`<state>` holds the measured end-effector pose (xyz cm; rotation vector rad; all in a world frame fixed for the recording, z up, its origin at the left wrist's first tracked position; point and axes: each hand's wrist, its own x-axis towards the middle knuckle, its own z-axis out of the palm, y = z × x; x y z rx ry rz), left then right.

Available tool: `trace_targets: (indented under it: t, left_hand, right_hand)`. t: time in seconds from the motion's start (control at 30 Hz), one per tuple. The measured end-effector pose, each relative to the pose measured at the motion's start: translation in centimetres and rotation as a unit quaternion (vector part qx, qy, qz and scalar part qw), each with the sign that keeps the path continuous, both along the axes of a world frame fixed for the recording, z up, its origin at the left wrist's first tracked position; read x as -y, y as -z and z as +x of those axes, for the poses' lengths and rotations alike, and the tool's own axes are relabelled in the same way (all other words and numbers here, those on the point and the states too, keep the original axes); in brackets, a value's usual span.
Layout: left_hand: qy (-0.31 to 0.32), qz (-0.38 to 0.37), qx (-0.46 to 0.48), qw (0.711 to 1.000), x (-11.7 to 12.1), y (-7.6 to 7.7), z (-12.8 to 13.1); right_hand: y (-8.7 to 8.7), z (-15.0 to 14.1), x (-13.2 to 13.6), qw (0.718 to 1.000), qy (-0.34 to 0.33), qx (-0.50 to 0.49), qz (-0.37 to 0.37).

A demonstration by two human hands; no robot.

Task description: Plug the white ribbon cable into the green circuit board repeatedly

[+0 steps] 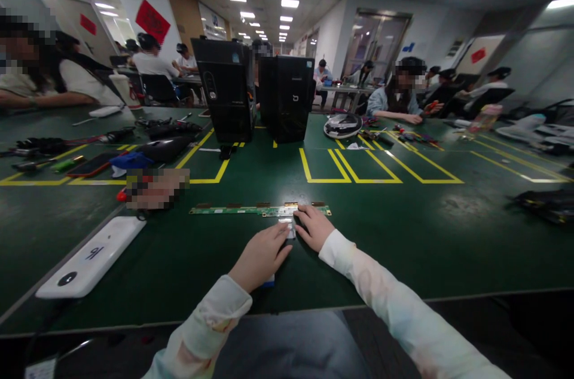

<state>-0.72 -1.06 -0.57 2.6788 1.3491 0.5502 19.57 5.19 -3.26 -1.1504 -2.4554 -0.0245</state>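
A long, narrow green circuit board [233, 210] lies across the dark green tabletop in front of me, with brownish strips along its far edge. Just below its middle is a small whitish flat piece [287, 229], partly covered by my fingers. My left hand [264, 250] reaches in from the left, fingers stretched over the piece's left side and thumb apart. With its fingers spread, my right hand [316, 228] rests its fingertips on the board's right half; its thumb is by the whitish piece. A small blue object [269, 281] shows partly from under my left wrist.
A white rectangular device [92, 259] lies at left, near a blurred-out patch. Two black computer towers [287, 98] stand at the back. Tools and cables [170, 128] spread over the left side; a coiled cable [343, 126] sits behind. Yellow tape [376, 180] marks the table. Other people sit around.
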Motion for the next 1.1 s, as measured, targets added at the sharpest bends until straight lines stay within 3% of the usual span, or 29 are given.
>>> trace_targets:
  t: [0.4,0.67,1.1]
  left_hand:
    - [-0.017,-0.013,-0.035,0.999,-0.1,0.2,0.0]
    - [0.035,-0.033,-0.049,0.998,-1.3,-0.2,-1.0]
    - [0.065,-0.038,-0.046,0.996,-2.2,0.0,-1.5]
  right_hand:
    - [1.3,0.5,-0.9,0.997,-0.046,-0.029,0.045]
    - [1.0,0.8,-1.0,0.997,-0.06,-0.03,0.048]
    - [1.5,0.6,-0.9,0.996,-0.049,-0.035,0.07]
